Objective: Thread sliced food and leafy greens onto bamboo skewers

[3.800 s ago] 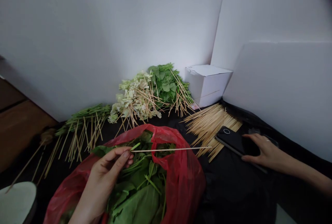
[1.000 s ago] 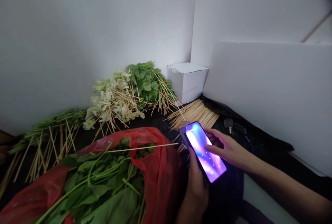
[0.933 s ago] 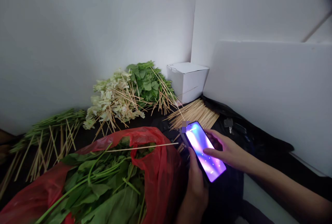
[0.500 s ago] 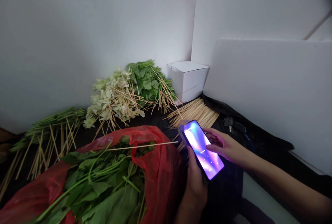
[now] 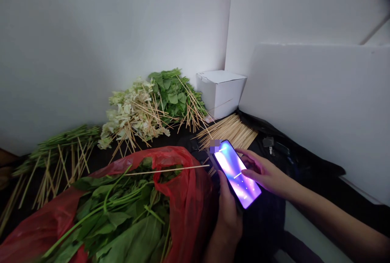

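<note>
A phone with a lit purple and white screen (image 5: 239, 175) is held low at the centre right. My left hand (image 5: 228, 214) is closed round its lower left side, thumb along the edge. My right hand (image 5: 258, 169) is at the phone's right edge, its thumb over the screen and its other fingers curled beside or behind the phone. To the left, an open red plastic bag (image 5: 190, 198) holds leafy green stems (image 5: 122, 210). One thin wooden skewer (image 5: 170, 170) lies across the bag's top.
Bare skewers (image 5: 231, 131) lie fanned beyond the phone. Skewered pale leaves (image 5: 134, 104), green leaves (image 5: 172, 92) and green stems (image 5: 67, 139) rest along the wall. A white box (image 5: 224, 92) stands in the corner. Keys (image 5: 269, 143) lie on black cloth at the right.
The phone and my left hand have shifted very slightly to the left and up. My right thumb still rests over the screen.
</note>
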A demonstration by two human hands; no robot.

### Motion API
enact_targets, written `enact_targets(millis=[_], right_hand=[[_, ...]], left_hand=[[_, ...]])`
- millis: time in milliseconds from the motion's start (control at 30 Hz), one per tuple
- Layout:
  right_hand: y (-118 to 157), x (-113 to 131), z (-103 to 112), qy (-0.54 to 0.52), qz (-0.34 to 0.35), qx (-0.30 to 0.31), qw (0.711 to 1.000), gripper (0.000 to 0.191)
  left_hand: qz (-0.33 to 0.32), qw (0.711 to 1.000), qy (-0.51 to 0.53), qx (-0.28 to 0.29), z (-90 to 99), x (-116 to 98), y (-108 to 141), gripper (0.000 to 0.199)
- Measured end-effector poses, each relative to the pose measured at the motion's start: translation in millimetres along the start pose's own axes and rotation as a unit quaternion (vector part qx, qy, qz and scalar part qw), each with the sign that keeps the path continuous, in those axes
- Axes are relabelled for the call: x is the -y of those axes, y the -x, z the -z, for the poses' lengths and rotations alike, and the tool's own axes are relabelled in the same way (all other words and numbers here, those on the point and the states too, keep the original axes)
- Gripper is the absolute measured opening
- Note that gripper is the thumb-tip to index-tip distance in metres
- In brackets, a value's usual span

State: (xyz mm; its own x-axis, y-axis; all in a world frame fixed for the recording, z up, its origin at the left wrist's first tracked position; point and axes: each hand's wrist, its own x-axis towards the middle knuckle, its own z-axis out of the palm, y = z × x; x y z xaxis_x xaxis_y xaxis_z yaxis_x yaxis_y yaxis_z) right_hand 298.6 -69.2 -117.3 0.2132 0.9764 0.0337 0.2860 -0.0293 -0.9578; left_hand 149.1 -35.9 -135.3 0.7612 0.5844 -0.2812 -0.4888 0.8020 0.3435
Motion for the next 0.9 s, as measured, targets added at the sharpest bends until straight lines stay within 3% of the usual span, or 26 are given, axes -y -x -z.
enact_targets(millis=[133, 367, 567, 733, 900], right_hand=[[10, 2, -6, 0.059, 0.003, -0.032, 0.998, 0.075], [24, 10, -10, 0.137, 0.038, -0.013, 0.99, 0.093], [38, -2, -24, 0.156, -0.001, -0.044, 0.987, 0.122], [42, -11, -29, 0.153, 0.015, -0.053, 0.987, 0.118], [42, -5, -32, 0.182, 0.027, -0.083, 0.979, 0.112]], left_hand=[[0.007, 1.0, 0.004, 0.01, -0.8, 0, 0, 0.066], [-0.016, 0.999, -0.002, -0.028, -0.1, 1, 1, 0.063], [-0.046, 0.995, -0.034, -0.085, -2.2, 1, 3, 0.06], [-0.068, 0.993, -0.026, -0.089, -5.7, 3, 7, 0.054], [-0.051, 0.997, -0.036, -0.051, -7.1, 5, 6, 0.052]])
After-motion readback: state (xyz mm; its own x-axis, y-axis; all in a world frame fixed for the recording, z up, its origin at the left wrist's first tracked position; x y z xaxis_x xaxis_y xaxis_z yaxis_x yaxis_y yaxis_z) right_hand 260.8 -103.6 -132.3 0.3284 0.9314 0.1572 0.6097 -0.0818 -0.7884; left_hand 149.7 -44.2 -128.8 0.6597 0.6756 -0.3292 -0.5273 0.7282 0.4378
